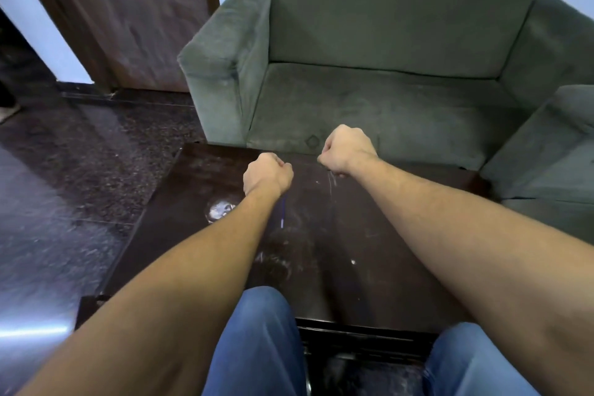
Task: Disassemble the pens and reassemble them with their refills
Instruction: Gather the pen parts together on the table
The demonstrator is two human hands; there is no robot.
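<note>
Left hand [267, 174]: was curled into a fist over the far middle of the table, back of the hand toward the camera, fingers pressed together and tucked out of sight.
Left hand's load: a thin blue refill [283, 213] stuck out from under the wrist and pointed back toward the near edge, its pale tip lowest; exactly how the fingers pinched it, I could not tell.
Right hand [345, 149]: was also closed, knuckles up, just right of the left hand and a little farther away, the two hands apart with a small gap between them.
Right hand's load: a thin clear pen part [331, 177] hung down from beneath the fist, blurred; barrel or something else, I could not tell, and the finger grip on it was hidden.
Table [369, 251]: dark, glossy, smudged wood, with a bright glare patch on the left near the left forearm.
Sofa [369, 58]: a grey-green armchair stood just beyond the table's far edge, facing the camera.
Knees [257, 341]: blue jeans showed at the near edge, one leg on either side of the table's front.
Floor [70, 170]: dark polished stone ran to the left, with a brown door [128, 10] at the far left.
</note>
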